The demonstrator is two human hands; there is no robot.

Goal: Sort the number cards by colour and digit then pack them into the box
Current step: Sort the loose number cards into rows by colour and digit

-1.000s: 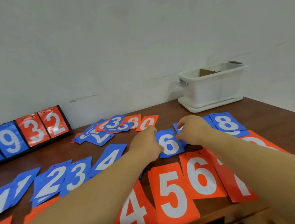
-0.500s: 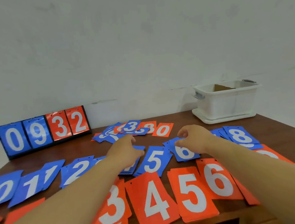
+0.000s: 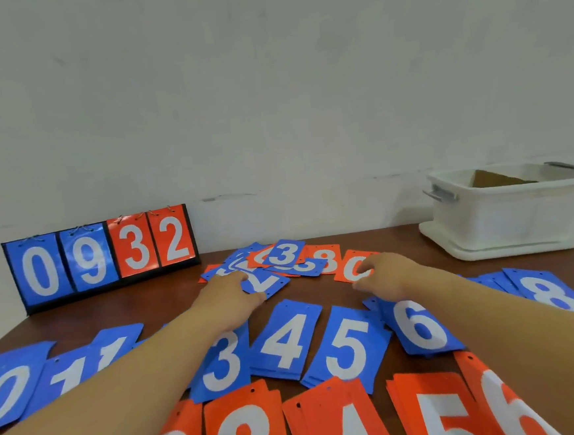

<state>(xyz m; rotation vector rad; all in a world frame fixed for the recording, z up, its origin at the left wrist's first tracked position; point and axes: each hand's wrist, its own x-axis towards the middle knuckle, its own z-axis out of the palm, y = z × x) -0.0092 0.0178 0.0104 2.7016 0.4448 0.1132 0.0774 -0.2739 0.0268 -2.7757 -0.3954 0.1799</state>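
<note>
Sorted blue stacks lie in a row: 0 (image 3: pixel 3 387), 1 (image 3: pixel 74 368), 3 (image 3: pixel 221 363), 4 (image 3: pixel 288 340), 5 (image 3: pixel 349 346), 6 (image 3: pixel 421 327), 8 (image 3: pixel 552 296). Red stacks 3 (image 3: pixel 244 433), 4 (image 3: pixel 343 429), 5 (image 3: pixel 438 418) and 6 (image 3: pixel 510 405) line the near edge. Behind them sits a loose mixed pile (image 3: pixel 283 253). My left hand (image 3: pixel 228 301) pinches the blue 2 card (image 3: pixel 266 282) at the pile's front. My right hand (image 3: pixel 390 278) pinches the red 0 card (image 3: pixel 351 269) at its right end. Both cards still rest on the table.
A white plastic box (image 3: pixel 505 220) with metal handles stands on its lid at the back right, with a brown cardboard piece inside. A black flip scoreboard (image 3: pixel 99 256) reading 0 9 3 2 leans against the wall at the back left. The table is dark brown wood (image 3: pixel 148 307).
Both hands have left the blue 5 and 6 stacks and reached forward to the loose pile. The left hand took the blue 2, the right the red 0. The view tilted up.
</note>
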